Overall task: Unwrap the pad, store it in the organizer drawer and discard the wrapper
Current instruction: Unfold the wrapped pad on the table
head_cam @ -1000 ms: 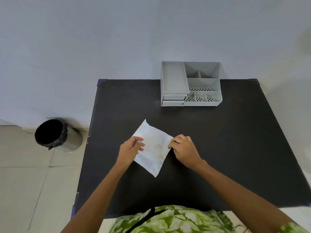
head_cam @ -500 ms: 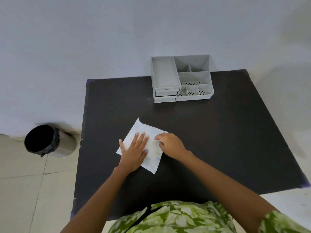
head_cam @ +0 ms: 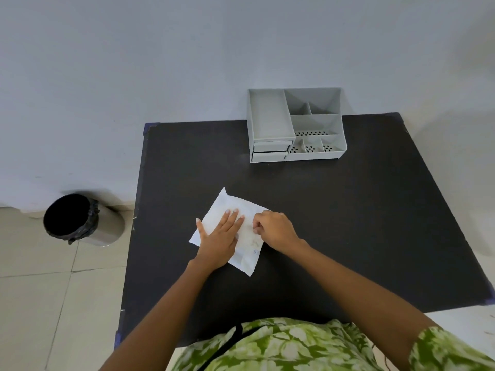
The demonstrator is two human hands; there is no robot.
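At the centre of the frame, on the dark surface (head_cam: 348,210), the wrapped pad (head_cam: 227,210) lies flat under the left hand (head_cam: 218,241), which is spread open and pressing it down, while the right hand (head_cam: 273,230) is clenched, pinching the wrapper's right edge. Risk: a hard pull could tear the pad, or slide it from under the flat palm. The organizer (head_cam: 296,124) stands closed, well apart at upper right; the bin (head_cam: 80,219) is at left.

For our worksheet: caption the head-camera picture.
Left hand flattens a white packet on the black table; right hand pinches its edge.
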